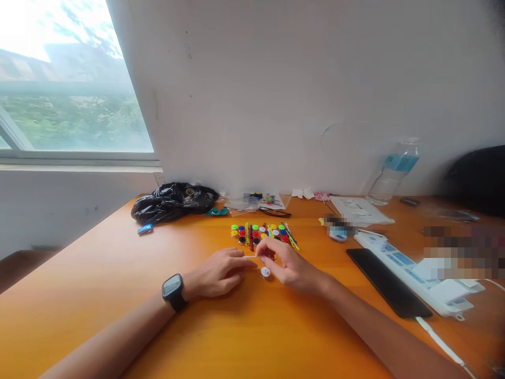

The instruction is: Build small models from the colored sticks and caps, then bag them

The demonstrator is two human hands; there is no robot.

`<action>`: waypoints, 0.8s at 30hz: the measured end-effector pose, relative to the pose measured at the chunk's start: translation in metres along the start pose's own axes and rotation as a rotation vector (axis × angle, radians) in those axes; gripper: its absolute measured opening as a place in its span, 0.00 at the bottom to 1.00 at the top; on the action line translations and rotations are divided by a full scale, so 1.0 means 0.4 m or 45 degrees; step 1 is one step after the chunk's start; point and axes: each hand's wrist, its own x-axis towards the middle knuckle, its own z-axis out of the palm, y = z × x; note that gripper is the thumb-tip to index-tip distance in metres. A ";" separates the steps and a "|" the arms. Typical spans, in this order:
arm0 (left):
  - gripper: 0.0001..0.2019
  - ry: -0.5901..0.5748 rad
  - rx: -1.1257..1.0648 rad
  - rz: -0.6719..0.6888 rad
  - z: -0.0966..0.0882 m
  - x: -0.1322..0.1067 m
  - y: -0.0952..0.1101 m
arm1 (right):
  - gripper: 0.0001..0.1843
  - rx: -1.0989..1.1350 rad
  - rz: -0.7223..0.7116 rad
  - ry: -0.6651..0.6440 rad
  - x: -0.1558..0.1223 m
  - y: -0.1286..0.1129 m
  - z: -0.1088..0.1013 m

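My left hand [219,273], with a black watch on its wrist, rests on the orange table [118,295] and pinches one end of a thin white stick [249,257]. My right hand [286,265] pinches the stick's other end. A small white wheel [265,271] lies on the table between the two hands, just below the stick. Beyond the hands lies a cluster of small coloured wheels and sticks [263,235].
A black plastic bag [171,201] and a small blue item [145,229] lie at the back left. Clear packets [254,202], papers [359,210] and a water bottle [392,173] stand along the wall. A black phone [389,281] and white power strip [414,273] lie at the right.
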 end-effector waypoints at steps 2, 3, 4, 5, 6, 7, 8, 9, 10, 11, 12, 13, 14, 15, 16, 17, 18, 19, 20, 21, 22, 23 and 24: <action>0.14 0.013 -0.046 -0.031 0.015 -0.002 -0.004 | 0.07 -0.005 0.070 0.053 0.000 0.006 -0.011; 0.13 0.020 -0.078 -0.055 0.022 -0.003 -0.008 | 0.08 -0.036 0.095 0.062 -0.002 0.012 -0.015; 0.11 0.049 -0.093 -0.088 0.029 -0.003 -0.012 | 0.09 -0.081 0.114 0.065 -0.005 0.019 -0.019; 0.11 0.071 -0.104 -0.114 0.034 -0.004 -0.016 | 0.09 -0.134 0.135 0.050 -0.011 0.027 -0.023; 0.10 0.087 -0.111 -0.131 0.038 -0.004 -0.018 | 0.08 -0.184 0.165 0.027 -0.018 0.037 -0.026; 0.09 0.096 -0.112 -0.139 0.040 -0.004 -0.020 | 0.07 -0.220 0.203 -0.004 -0.025 0.047 -0.028; 0.09 0.099 -0.107 -0.142 0.041 -0.003 -0.021 | 0.06 -0.237 0.246 -0.042 -0.033 0.057 -0.029; 0.08 0.097 -0.103 -0.143 0.041 -0.003 -0.021 | 0.07 -0.236 0.283 -0.082 -0.040 0.066 -0.028; 0.08 0.094 -0.099 -0.146 0.040 -0.003 -0.022 | 0.08 -0.225 0.308 -0.125 -0.047 0.073 -0.026; 0.08 0.089 -0.099 -0.150 0.039 -0.003 -0.022 | 0.08 -0.214 0.313 -0.155 -0.051 0.078 -0.022; 0.09 0.085 -0.103 -0.156 0.038 -0.003 -0.022 | 0.07 -0.210 0.301 -0.170 -0.053 0.081 -0.017; 0.11 0.083 -0.110 -0.159 0.036 -0.003 -0.022 | 0.07 -0.213 0.283 -0.175 -0.054 0.081 -0.009; 0.13 0.081 -0.118 -0.159 0.035 -0.003 -0.023 | 0.07 -0.223 0.263 -0.164 -0.053 0.079 0.001; 0.15 0.078 -0.126 -0.155 0.034 -0.004 -0.023 | 0.08 -0.236 0.244 -0.141 -0.050 0.075 0.011; 0.17 0.075 -0.132 -0.147 0.034 -0.005 -0.024 | 0.09 -0.251 0.223 -0.114 -0.047 0.070 0.022; 0.17 0.073 -0.139 -0.138 0.033 -0.005 -0.024 | 0.09 -0.265 0.196 -0.091 -0.044 0.064 0.033; 0.17 0.074 -0.145 -0.130 0.034 -0.006 -0.024 | 0.09 -0.278 0.164 -0.073 -0.042 0.058 0.044; 0.16 0.079 -0.149 -0.125 0.034 -0.006 -0.024 | 0.09 -0.286 0.131 -0.060 -0.041 0.054 0.052; 0.14 0.085 -0.151 -0.121 0.034 -0.005 -0.023 | 0.09 -0.287 0.107 -0.046 -0.041 0.050 0.059; 0.13 0.089 -0.152 -0.115 0.034 -0.005 -0.022 | 0.09 -0.279 0.100 -0.028 -0.042 0.048 0.064; 0.12 0.088 -0.153 -0.106 0.034 -0.004 -0.020 | 0.10 -0.262 0.107 -0.006 -0.044 0.048 0.067; 0.11 0.083 -0.152 -0.096 0.034 -0.004 -0.018 | 0.10 -0.239 0.124 0.016 -0.046 0.050 0.069; 0.11 0.082 -0.149 -0.087 0.034 -0.003 -0.016 | 0.10 -0.211 0.142 0.032 -0.047 0.054 0.069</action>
